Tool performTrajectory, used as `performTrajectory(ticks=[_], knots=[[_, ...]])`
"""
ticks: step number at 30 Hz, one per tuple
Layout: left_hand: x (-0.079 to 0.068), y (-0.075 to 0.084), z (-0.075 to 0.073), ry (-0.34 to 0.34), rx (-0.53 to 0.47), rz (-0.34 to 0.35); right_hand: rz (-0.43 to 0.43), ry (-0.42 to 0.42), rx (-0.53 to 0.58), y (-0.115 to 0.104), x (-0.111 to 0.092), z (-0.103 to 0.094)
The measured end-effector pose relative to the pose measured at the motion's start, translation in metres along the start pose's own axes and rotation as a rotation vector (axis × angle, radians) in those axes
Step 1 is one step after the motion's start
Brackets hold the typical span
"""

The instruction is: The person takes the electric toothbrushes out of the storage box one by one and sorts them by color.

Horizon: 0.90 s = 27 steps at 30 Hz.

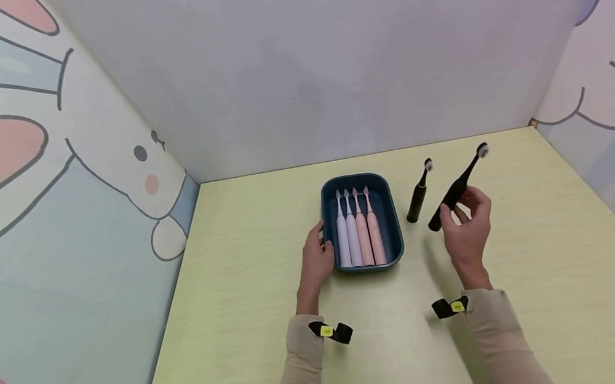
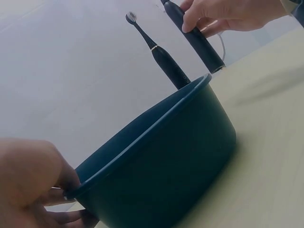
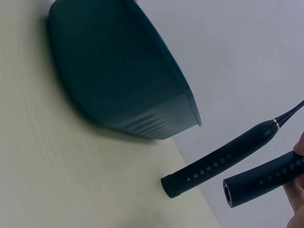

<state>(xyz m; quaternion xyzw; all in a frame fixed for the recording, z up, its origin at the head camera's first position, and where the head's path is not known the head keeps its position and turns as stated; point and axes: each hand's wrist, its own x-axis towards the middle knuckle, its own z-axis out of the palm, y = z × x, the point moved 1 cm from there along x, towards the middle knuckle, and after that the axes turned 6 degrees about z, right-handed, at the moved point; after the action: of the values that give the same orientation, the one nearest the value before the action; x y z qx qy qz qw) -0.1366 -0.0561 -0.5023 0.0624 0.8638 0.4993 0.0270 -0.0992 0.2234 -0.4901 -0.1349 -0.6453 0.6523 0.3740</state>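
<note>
A dark blue plastic bin point(image 1: 398, 232) stands on the table, holding several electric toothbrushes side by side, two pale lilac ones point(image 1: 344, 241) and two pink ones point(image 1: 376, 238). My left hand point(image 1: 316, 258) grips the bin's left rim, fingers curled at its edge in the left wrist view. To the right of the bin, a black electric toothbrush point(image 1: 416, 201) stands upright on its base, bristles up. Farther right, my right hand point(image 1: 468, 226) pinches a second black electric toothbrush point(image 1: 455, 193) by its handle, tilted with the head up and right, raised above the table.
The pale wooden table point(image 1: 231, 323) meets a plain light wall point(image 1: 329, 66) behind the bin. Walls with cartoon drawings point(image 1: 114, 149) flank it on the left and right. Each wrist wears a black strap with a camera, the left strap point(image 1: 332, 332) beside the beige sleeve.
</note>
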Motion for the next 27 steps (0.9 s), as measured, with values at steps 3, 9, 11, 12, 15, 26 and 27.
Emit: performTrajectory(ticks=[3,9,11,12,15,26,27], knots=[[0.0,0.0,0.0,0.002,-0.001,-0.002,0.015,-0.001,-0.01,0.007,0.005,-0.001],[0.0,0.001,0.0,0.001,0.009,-0.002,0.042,-0.008,-0.057,0.018,0.012,0.0],[0.0,0.001,0.0,-0.001,0.011,-0.001,0.052,-0.012,-0.085,0.023,0.015,0.0],[0.0,0.001,0.0,-0.002,0.011,0.002,0.056,-0.016,-0.102,0.025,0.016,0.0],[-0.001,0.001,-0.001,-0.001,0.008,0.003,0.065,-0.041,-0.134,0.032,0.019,0.002],[0.0,0.001,-0.001,-0.006,0.009,-0.01,0.044,-0.104,-0.244,0.044,0.025,0.01],[-0.001,0.001,-0.001,-0.006,0.009,-0.009,0.042,-0.106,-0.258,0.044,0.025,0.01]])
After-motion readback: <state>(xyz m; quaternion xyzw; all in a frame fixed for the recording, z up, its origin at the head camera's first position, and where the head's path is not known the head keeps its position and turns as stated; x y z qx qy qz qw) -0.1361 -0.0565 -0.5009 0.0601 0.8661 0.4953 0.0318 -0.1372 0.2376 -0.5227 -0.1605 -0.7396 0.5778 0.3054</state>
